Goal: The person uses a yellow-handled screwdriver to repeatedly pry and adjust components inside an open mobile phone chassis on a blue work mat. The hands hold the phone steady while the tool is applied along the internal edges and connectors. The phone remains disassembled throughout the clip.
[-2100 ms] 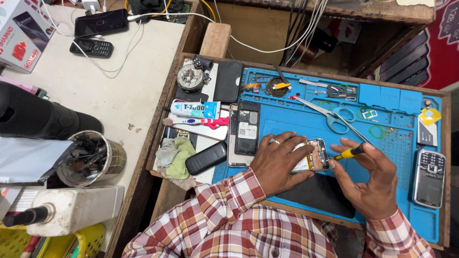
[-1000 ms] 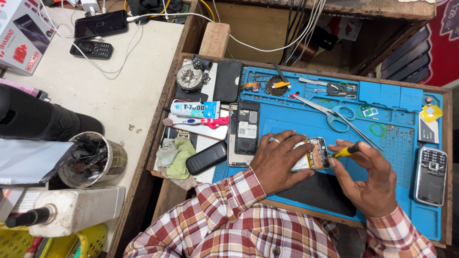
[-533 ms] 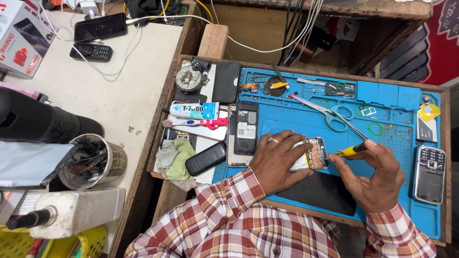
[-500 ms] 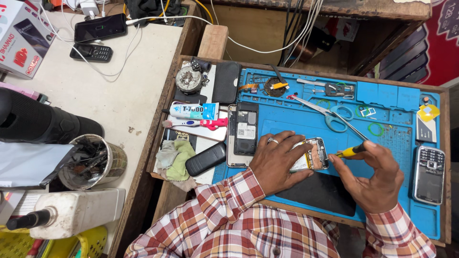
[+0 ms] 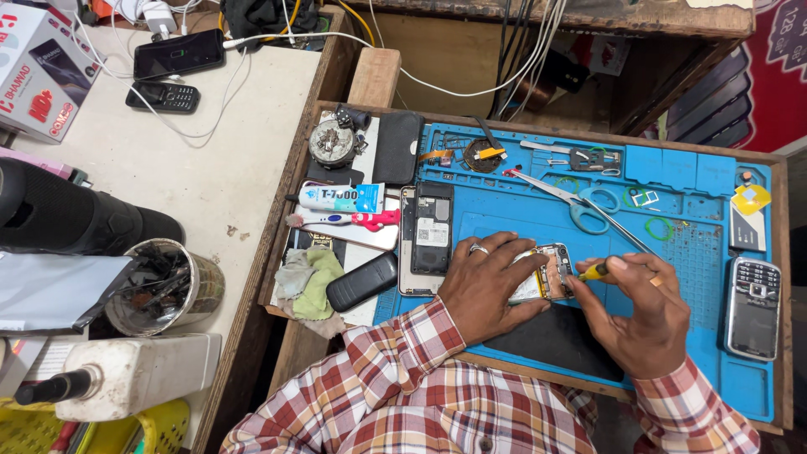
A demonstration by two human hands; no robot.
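Gripping an opened small phone [image 5: 548,273] at frame centre on the blue mat [image 5: 521,210], left hand [image 5: 486,286] is clamped around it. Right hand [image 5: 643,315] pinches a yellow-handled screwdriver [image 5: 593,271] against it; tip hidden, phone partly covered by fingers

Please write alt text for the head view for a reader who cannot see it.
On a blue mat, the left hand steadies an opened phone while the right hand holds a yellow-handled screwdriver to it. Scissors, a keypad phone and a glue tube lie nearby.
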